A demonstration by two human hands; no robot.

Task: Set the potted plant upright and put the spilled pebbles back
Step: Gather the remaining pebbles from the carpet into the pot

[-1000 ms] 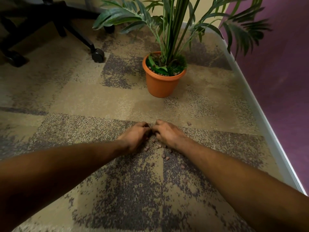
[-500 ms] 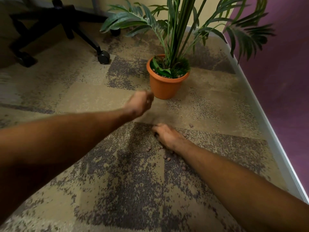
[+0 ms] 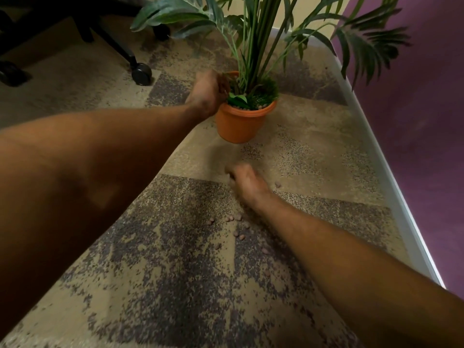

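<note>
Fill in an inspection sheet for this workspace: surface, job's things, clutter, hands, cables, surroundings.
Surface: patterned carpet.
Job's things: orange pot upright, plant in it; pebbles scattered on the carpet.
Clutter: nothing seen.
Hands: left hand at the pot's rim; right hand down on the carpet among pebbles; both blurred, grip unclear.
Cables: nothing seen.
Surroundings: chair castor, purple wall, white skirting.

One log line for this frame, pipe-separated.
pot: upright | left hand: at pot rim, grip unclear | right hand: on carpet, blurred | pebbles: scattered by right wrist
</note>
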